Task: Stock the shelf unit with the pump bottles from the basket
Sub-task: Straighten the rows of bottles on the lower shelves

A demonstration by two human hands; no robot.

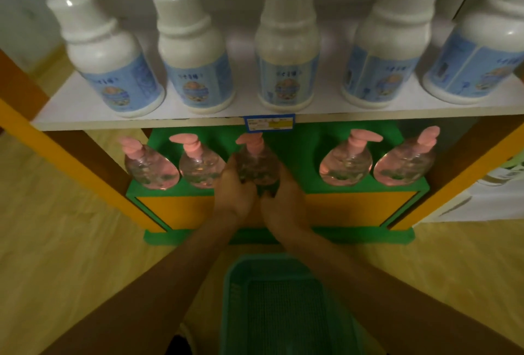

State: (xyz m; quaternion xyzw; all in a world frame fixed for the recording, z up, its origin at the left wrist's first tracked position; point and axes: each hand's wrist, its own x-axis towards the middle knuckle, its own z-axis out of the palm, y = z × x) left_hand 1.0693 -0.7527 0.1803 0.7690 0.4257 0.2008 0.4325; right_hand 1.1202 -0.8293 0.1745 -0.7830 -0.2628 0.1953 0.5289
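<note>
1. Here we see the shelf unit (181, 120), whose white upper board spans the view above a green lower tier with orange panels.
2. On the upper board we count five white bottles with blue labels (113, 71), standing in a row.
3. In front of the unit, on the wooden floor (56, 241), we find the teal basket (235, 292); what its mesh bottom holds we cannot tell, since the view is dim.
4. On the green tier we note four clear pump bottles with pink pumps (346, 166), two at each side, upright.
5. Between them we see the fifth pump bottle (256, 166), upright at the tier's middle.
6. Our left hand (234, 187) and right hand (283, 193) each curl round this bottle's lower body from either side.
</note>
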